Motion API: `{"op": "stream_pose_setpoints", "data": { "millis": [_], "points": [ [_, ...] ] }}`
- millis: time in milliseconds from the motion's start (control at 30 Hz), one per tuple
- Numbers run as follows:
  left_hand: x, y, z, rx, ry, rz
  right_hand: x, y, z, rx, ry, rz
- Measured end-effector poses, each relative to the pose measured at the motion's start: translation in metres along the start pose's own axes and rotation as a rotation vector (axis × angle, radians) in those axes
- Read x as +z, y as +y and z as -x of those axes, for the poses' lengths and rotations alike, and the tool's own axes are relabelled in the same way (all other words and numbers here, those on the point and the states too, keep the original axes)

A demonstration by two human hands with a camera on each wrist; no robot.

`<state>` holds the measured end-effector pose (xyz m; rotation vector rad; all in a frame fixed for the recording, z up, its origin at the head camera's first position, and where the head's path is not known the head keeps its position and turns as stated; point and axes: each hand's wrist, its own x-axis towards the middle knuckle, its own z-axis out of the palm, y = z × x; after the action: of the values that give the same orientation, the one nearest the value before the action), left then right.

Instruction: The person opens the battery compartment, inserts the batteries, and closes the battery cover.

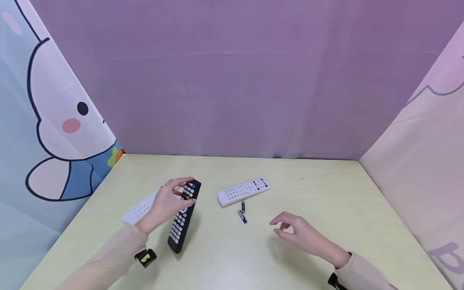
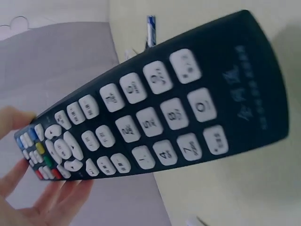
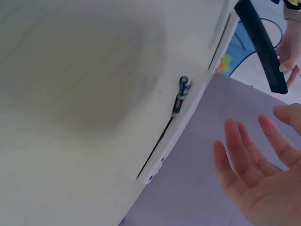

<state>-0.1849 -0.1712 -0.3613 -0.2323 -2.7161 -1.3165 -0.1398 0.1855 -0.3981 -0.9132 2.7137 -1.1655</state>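
Observation:
My left hand holds a black remote control by its far end, thumb on one edge and fingers on the other. The remote is lifted and tilted, its white buttons facing up; the left wrist view shows its number keys close up. To the right, my right hand hovers over the table with fingers loosely bent and nothing between them. Two small batteries, one dark battery and one blue-and-silver battery, lie between the hands, nearer the white remote behind them.
Another white remote lies at the left, partly hidden behind my left hand and forearm. The pale wooden table ends at a purple cloth backdrop. Printed cloth panels stand along both sides.

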Motion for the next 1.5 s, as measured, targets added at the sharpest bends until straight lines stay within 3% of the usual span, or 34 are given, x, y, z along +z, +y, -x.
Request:
{"op": "stream_pose_setpoints", "data": {
  "millis": [233, 367, 900, 1500],
  "points": [
    [-0.003, -0.009, -0.011, 0.107, -0.064, -0.150, -0.001, 0.017, 0.007, -0.120, 0.044, 0.320],
    [-0.003, -0.017, -0.018, 0.148, -0.089, -0.239, -0.002, 0.025, 0.009, -0.136, 0.066, 0.384],
    [0.006, -0.038, -0.045, 0.116, -0.214, -0.473, -0.007, 0.040, 0.012, -0.100, 0.087, 0.380],
    [0.020, -0.051, -0.060, 0.089, -0.286, -0.569, -0.011, 0.039, 0.014, -0.067, 0.069, 0.361]
  ]
}}
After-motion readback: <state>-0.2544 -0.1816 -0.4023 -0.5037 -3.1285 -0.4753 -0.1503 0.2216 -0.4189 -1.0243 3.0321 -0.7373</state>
